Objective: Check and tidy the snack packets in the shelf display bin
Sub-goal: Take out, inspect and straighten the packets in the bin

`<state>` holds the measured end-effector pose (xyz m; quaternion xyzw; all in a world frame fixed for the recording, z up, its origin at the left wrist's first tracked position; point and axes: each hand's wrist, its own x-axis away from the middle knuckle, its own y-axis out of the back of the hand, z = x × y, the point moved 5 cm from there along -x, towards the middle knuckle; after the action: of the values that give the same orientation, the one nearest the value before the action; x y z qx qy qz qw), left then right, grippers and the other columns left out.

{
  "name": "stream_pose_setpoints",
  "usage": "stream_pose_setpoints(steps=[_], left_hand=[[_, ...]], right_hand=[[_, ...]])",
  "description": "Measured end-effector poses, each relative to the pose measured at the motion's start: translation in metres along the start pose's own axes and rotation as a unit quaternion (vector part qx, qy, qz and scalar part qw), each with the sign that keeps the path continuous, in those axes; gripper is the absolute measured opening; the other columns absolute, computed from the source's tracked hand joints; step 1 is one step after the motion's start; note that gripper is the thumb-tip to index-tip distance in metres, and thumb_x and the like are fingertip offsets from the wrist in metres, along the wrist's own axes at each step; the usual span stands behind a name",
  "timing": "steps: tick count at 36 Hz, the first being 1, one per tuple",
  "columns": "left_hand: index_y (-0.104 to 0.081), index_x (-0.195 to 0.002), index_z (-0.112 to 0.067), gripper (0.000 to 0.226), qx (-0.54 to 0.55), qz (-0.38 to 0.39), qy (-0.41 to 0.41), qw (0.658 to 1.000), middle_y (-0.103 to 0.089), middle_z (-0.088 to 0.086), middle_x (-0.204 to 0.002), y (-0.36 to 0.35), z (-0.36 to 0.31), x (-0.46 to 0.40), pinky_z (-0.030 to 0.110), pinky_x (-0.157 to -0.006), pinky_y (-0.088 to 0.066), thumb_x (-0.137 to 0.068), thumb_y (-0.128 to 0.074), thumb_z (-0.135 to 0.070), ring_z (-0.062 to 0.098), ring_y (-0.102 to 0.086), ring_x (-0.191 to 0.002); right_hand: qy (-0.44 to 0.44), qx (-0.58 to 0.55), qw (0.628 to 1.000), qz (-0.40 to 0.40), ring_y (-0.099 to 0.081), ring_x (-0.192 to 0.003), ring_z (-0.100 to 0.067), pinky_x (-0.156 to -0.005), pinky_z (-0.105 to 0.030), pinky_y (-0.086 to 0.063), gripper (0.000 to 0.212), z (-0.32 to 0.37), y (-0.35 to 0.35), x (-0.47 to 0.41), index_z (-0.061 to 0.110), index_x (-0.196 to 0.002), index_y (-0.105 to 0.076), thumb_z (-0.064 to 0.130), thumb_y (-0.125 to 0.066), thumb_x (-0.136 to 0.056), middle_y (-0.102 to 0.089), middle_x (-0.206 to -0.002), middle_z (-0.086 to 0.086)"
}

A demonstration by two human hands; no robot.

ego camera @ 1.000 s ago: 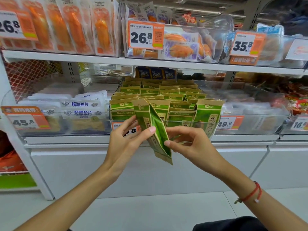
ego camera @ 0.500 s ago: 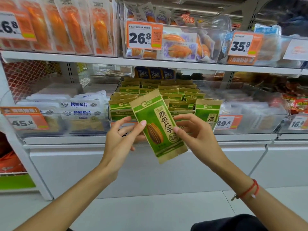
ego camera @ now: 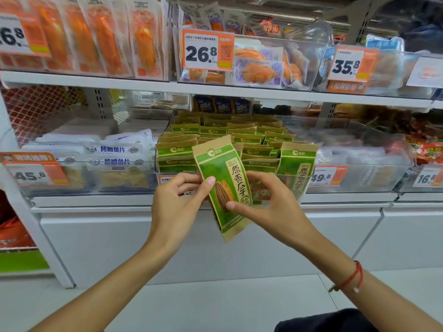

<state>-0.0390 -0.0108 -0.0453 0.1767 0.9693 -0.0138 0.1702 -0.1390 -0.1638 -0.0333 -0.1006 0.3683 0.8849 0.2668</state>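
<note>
I see both hands holding one green-and-kraft sunflower seed packet point(ego camera: 221, 185) in front of the clear display bin point(ego camera: 309, 174), its printed face toward me and its top tilted left. My left hand point(ego camera: 177, 207) pinches the packet's left edge, thumb on the front. My right hand point(ego camera: 268, 209) grips its right side, thumb pressed on the lower front, fingers curled behind. The bin behind the packet is packed with rows of matching packets point(ego camera: 239, 137) standing upright. Left of the bin sit white fish-slice packs point(ego camera: 115, 154). A red string bracelet point(ego camera: 352, 276) circles my right wrist.
</note>
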Motion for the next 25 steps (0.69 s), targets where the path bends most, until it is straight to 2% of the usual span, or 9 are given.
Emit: stream_pose_setpoints(steps=[4, 7, 9, 11, 15, 17, 20, 22, 25], left_hand=[[-0.071, -0.083, -0.017, 0.013, 0.011, 0.005, -0.008, 1.0, -0.075, -0.011, -0.081, -0.007, -0.004, 0.005, 0.034, -0.077, -0.058, -0.078, -0.078, -0.026, 0.005, -0.071, -0.081], [-0.071, -0.083, -0.017, 0.014, 0.017, 0.023, -0.012, 1.0, -0.074, -0.013, -0.081, -0.008, -0.005, 0.004, 0.025, -0.075, -0.058, -0.075, -0.078, -0.027, 0.002, -0.07, -0.082], [-0.072, -0.083, -0.015, 0.021, 0.026, 0.034, -0.017, 0.999, -0.075, -0.012, -0.082, -0.008, -0.007, 0.005, 0.02, -0.072, -0.056, -0.07, -0.078, -0.031, 0.001, -0.07, -0.08], [-0.072, -0.082, -0.012, 0.028, 0.03, 0.039, -0.023, 0.999, -0.075, -0.009, -0.082, -0.008, -0.008, 0.006, 0.019, -0.071, -0.056, -0.066, -0.078, -0.034, 0.003, -0.071, -0.08], [-0.073, -0.082, -0.007, 0.032, 0.035, 0.045, -0.035, 0.998, -0.075, -0.006, -0.081, -0.008, -0.01, 0.009, 0.014, -0.067, -0.054, -0.064, -0.079, -0.032, 0.003, -0.071, -0.076], [-0.074, -0.084, -0.01, 0.03, 0.045, 0.06, -0.034, 0.997, -0.076, -0.007, -0.083, -0.008, -0.012, 0.01, 0.017, -0.07, -0.056, -0.066, -0.077, -0.034, 0.005, -0.072, -0.078], [-0.075, -0.094, -0.021, 0.031, 0.046, 0.092, -0.03, 0.994, -0.076, -0.012, -0.092, -0.008, -0.013, 0.008, 0.018, -0.082, -0.055, -0.069, -0.072, -0.039, 0.005, -0.071, -0.09], [-0.069, -0.109, -0.027, 0.046, 0.045, 0.131, -0.003, 0.99, -0.073, -0.017, -0.102, -0.01, -0.007, 0.007, 0.012, -0.081, -0.052, -0.069, -0.076, -0.048, -0.002, -0.066, -0.1], [-0.056, -0.122, -0.039, 0.074, 0.025, 0.198, 0.035, 0.979, -0.063, -0.022, -0.121, -0.016, 0.005, 0.006, 0.006, -0.08, -0.047, -0.057, -0.078, -0.065, -0.013, -0.056, -0.112]], right_hand=[[0.002, 0.042, 0.999, -0.002, -0.046, -0.097, 0.006, -0.075, -0.005, -0.041, 0.089, 0.008, -0.007, 0.003, 0.026, -0.141, -0.038, 0.05, -0.08, -0.067, -0.043, -0.113, 0.017], [0.004, 0.036, 0.999, -0.004, -0.048, -0.101, 0.001, -0.085, -0.016, -0.046, 0.087, 0.009, -0.006, 0.001, 0.028, -0.141, -0.039, 0.047, -0.081, -0.068, -0.046, -0.109, 0.02], [0.011, 0.023, 1.0, 0.001, -0.051, -0.103, 0.002, -0.085, -0.012, -0.045, 0.088, 0.01, -0.005, 0.0, 0.029, -0.143, -0.036, 0.046, -0.081, -0.07, -0.048, -0.11, 0.024], [0.019, 0.012, 1.0, 0.01, -0.049, -0.109, 0.003, -0.088, -0.012, -0.042, 0.094, 0.011, -0.006, 0.002, 0.031, -0.146, -0.031, 0.048, -0.081, -0.069, -0.048, -0.117, 0.023], [0.035, 0.029, 0.999, 0.026, -0.049, -0.118, 0.0, -0.098, -0.026, -0.046, 0.101, 0.011, -0.013, 0.005, 0.031, -0.148, -0.028, 0.059, -0.079, -0.065, -0.05, -0.132, 0.017], [0.016, 0.017, 0.999, 0.039, -0.052, -0.111, 0.004, -0.094, -0.019, -0.047, 0.099, 0.009, -0.013, 0.004, 0.029, -0.147, -0.03, 0.052, -0.081, -0.066, -0.053, -0.124, 0.023], [-0.059, -0.143, 0.984, 0.088, -0.061, -0.101, 0.004, -0.08, -0.011, -0.05, 0.091, 0.004, -0.01, 0.001, 0.028, -0.142, -0.039, 0.033, -0.085, -0.065, -0.062, -0.11, 0.021], [-0.084, -0.256, 0.955, 0.123, -0.065, -0.105, -0.003, -0.09, -0.022, -0.053, 0.087, 0.002, -0.01, 0.0, 0.025, -0.141, -0.043, 0.025, -0.085, -0.064, -0.069, -0.114, 0.01], [-0.069, -0.327, 0.932, 0.139, -0.059, -0.121, -0.012, -0.109, -0.037, -0.039, 0.084, 0.0, -0.01, -0.002, 0.021, -0.142, -0.042, 0.026, -0.083, -0.069, -0.065, -0.128, 0.003]])
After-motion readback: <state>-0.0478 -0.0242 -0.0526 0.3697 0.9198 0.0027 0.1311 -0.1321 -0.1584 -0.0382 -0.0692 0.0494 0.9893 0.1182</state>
